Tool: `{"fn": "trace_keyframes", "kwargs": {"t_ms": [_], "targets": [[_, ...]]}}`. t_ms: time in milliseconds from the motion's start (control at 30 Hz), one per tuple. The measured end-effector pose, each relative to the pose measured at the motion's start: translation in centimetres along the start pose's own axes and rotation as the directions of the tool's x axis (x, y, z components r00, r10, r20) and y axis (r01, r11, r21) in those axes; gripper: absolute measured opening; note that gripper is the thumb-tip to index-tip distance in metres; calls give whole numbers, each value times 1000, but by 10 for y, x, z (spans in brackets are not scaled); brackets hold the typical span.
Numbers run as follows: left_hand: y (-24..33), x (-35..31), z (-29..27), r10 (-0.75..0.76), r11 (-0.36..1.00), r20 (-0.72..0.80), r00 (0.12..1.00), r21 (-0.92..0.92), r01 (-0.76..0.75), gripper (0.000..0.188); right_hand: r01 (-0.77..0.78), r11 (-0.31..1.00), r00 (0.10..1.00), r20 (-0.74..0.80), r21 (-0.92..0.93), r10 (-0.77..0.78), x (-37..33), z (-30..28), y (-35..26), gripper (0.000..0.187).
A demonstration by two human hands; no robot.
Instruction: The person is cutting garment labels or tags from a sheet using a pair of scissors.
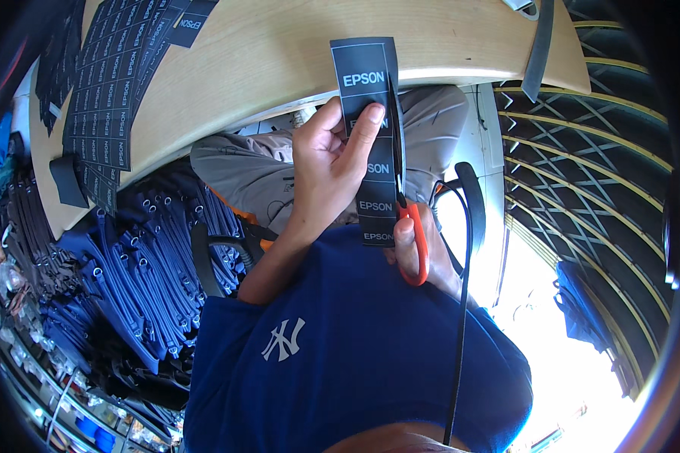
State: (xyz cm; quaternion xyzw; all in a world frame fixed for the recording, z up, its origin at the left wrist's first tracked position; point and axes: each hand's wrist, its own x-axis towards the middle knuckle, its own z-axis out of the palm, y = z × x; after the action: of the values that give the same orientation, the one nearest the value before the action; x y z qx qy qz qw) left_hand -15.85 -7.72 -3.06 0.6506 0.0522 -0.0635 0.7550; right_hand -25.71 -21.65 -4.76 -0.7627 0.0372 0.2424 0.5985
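A long black strip (375, 192) printed with white lettering in ruled boxes is held upright over my lap. My left hand (332, 151) pinches its middle, thumb flat across the front and fingers behind. In my right hand (423, 241) is a pair of scissors with orange-red handles (421, 253). Their dark blades point up along the strip's right edge, where a narrow sliver stands beside it. The right fingers wrap the handles, partly hidden behind the strip's lower end.
On the wooden table (272, 45), printed black sheets (106, 98) overhang the left edge. A plain dark strip (538, 57) hangs off the right end. Navy straps with metal rings (140, 272) hang at lower left. A black cord (461, 340) runs down my right side, near a folding metal gate (582, 136).
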Motion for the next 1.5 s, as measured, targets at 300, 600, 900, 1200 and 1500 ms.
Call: {"fn": "trace_keyframes", "kwargs": {"t_ms": [300, 600, 900, 1200, 1500], "targets": [[4, 9, -1, 49, 998, -16, 999, -38, -49, 14, 101, 995, 994, 33, 21, -101, 2, -1, -9, 81], [5, -2, 1, 44, 998, 36, 998, 52, -46, 13, -50, 989, 997, 63, 141, 42, 3, 2, -8, 90], [2, -4, 1, 20, 999, 24, 1000, 30, -20, 11, -57, 993, 997, 66, 103, 51, 1, 0, -6, 85], [-3, 7, -1, 198, 980, 14, 980, -18, -198, 15, -99, 981, 994, 53, 165, 91, 3, 1, -13, 85], [-8, 1, 3, 132, 989, -28, 991, 69, -130, 40, 170, 978, 985, -8, 125, -170, 4, 2, -4, 81]]}}
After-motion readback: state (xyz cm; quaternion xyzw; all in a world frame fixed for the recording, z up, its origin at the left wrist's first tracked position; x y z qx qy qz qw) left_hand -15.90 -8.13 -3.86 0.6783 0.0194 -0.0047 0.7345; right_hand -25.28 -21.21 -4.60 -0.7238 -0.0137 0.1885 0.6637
